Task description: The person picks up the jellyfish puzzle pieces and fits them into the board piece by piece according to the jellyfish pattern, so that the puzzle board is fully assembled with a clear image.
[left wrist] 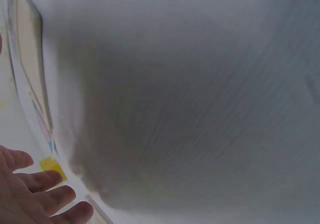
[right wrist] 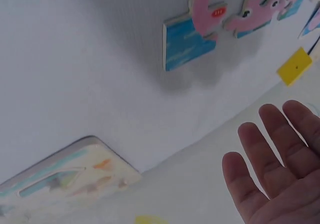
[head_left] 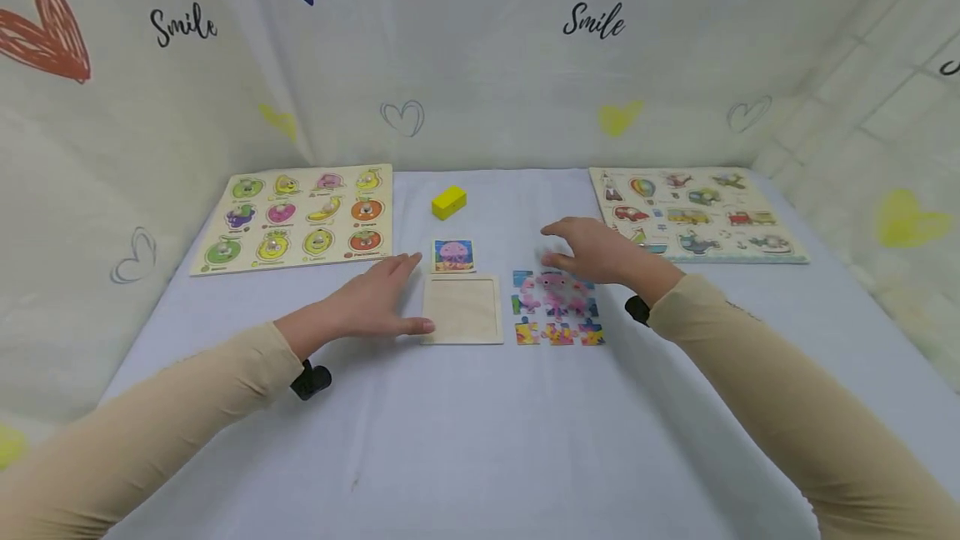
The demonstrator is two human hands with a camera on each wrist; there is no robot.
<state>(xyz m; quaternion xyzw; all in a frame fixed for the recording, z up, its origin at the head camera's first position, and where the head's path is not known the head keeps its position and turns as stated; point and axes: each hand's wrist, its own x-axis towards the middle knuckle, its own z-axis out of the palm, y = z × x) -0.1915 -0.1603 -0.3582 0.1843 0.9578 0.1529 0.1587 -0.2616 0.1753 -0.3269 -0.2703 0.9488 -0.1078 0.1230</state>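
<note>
My left hand (head_left: 367,304) hovers beside the light wooden puzzle tray (head_left: 462,311), its thumb over the tray's left edge; I cannot tell if it touches. In the left wrist view the fingers (left wrist: 42,200) spread with nothing held. A small card with a pink octopus (head_left: 453,256) lies right behind the tray. To the right of the tray, jigsaw pieces (head_left: 559,335) are laid out in rows, slightly apart, with pink and blue artwork. Above the back of these pieces is my right hand (head_left: 603,252), fingers extended and holding nothing. A blue-and-pink corner piece (right wrist: 182,43) shows in the right wrist view.
A yellow block (head_left: 448,202) stands behind the card. At the back left lies a fruit puzzle board (head_left: 300,219), and at the back right a vehicle puzzle board (head_left: 720,219). A white cloth (head_left: 480,440) covers the table; a printed curtain (head_left: 495,82) hangs behind it.
</note>
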